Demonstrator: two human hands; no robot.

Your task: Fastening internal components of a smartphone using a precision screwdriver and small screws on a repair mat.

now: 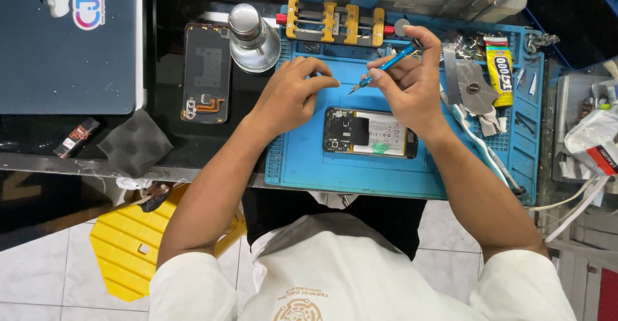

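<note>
Blue metal is showing on the thin precision screwdriver (pixel 386 65) that the right hand (pixel 412 83) is pinching between thumb and fingers, with the tip pointing down and to the left, toward the left hand (pixel 293 92). The left hand is curling with its fingertips pressed together, maybe on a very small part, but I cannot tell what is inside. Both hands are hovering just above the opened smartphone (pixel 370 132), which is lying flat on the blue silicone repair mat (pixel 309 166) on the tabletop, near the front edge of the mat. In my judgement, the sharp tip is coming close to the left fingers, so a slip could be pricking them; a tiny screw could also be falling from the tip and rolling under the tools on the right. If the tip is sliding off, it could be scratching the board or poking the battery. The phone is showing its inside: a dark board with camera parts on the left side, and a pale battery with a label and a small green mark on the right side. Its removed back cover (pixel 206 73) is lying well apart on the left, beside a metal dispenser bottle (pixel 252 38).
</note>
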